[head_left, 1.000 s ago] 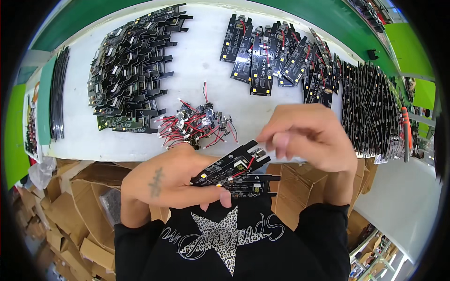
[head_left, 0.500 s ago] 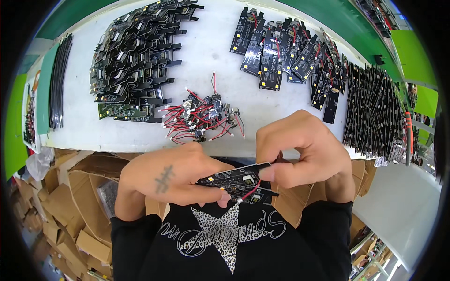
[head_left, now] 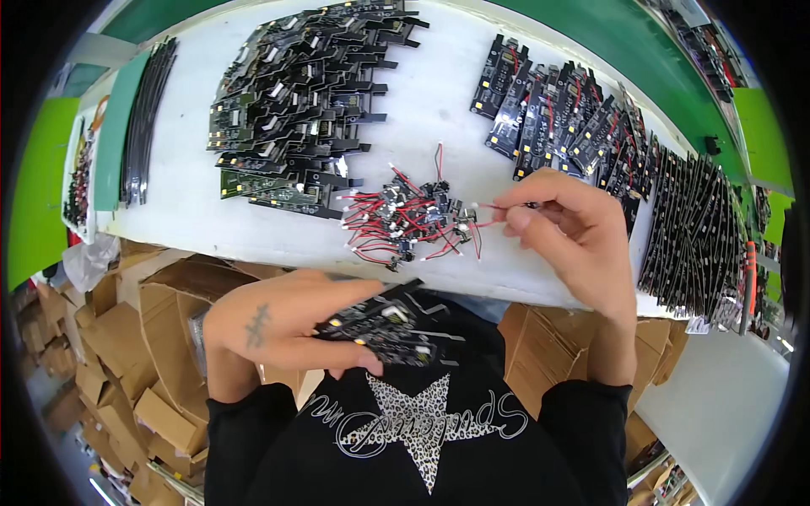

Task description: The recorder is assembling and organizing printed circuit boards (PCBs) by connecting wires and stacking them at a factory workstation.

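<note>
My left hand (head_left: 274,327) is closed on black circuit boards (head_left: 395,327), held in front of my shirt. They appear to be two narrow strips, one over the other, blurred by motion. My right hand (head_left: 569,232) is over the table, thumb and index finger pinched on a small wired module. Its red lead (head_left: 487,224) sticks out to the left of the fingertips, and the rest is mostly covered by them. Just left of that hand lies a tangled heap of small modules (head_left: 409,215) with red and black leads and white plugs.
A large stack of black circuit boards (head_left: 295,110) stands at the back left. Boards with red leads (head_left: 548,118) lie at the back right, beside a dense row of strips (head_left: 692,236). Thin black strips (head_left: 150,126) lie far left. Cardboard boxes (head_left: 164,337) sit below the table.
My right hand has left the boards and moved up to the wired modules, now pinching one. The red lead no longer shows on the boards in my left hand. The view has shifted.
</note>
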The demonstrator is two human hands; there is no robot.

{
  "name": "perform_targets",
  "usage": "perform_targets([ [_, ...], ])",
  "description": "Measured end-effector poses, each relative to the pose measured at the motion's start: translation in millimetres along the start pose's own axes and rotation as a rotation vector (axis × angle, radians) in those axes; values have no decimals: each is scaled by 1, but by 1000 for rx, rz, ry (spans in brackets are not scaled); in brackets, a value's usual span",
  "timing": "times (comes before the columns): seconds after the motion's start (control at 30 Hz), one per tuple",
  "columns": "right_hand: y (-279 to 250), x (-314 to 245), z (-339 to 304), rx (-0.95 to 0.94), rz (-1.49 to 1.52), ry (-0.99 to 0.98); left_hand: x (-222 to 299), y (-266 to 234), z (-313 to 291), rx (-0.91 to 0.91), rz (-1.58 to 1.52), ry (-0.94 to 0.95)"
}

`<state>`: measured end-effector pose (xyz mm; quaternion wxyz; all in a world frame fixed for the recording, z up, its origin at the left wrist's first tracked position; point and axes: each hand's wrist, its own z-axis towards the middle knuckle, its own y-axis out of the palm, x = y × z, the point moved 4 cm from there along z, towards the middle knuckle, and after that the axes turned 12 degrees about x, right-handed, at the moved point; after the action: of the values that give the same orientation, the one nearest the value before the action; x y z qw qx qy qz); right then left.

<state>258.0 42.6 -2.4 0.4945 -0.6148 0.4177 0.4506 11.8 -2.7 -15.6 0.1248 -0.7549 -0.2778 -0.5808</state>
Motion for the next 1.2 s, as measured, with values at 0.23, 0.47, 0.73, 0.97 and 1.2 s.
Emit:
perform_targets([
  [0.23, 34, -15, 3, 17, -347, -620, 23, -30, -52, 537, -147, -255],
  [0.47, 12, -14, 0, 125, -480, -583, 49, -113, -62, 874, 329, 18],
  [0.73, 0, -7, -6, 194, -446, -523, 78, -175, -41, 739, 570, -4],
  [0.97, -39, -5, -21, 341, -525, -477, 70, -168, -24, 919, 963, 270],
  [1.2, -83, 10, -7, 679, -667, -484, 53, -145, -35, 1022, 848, 169],
])
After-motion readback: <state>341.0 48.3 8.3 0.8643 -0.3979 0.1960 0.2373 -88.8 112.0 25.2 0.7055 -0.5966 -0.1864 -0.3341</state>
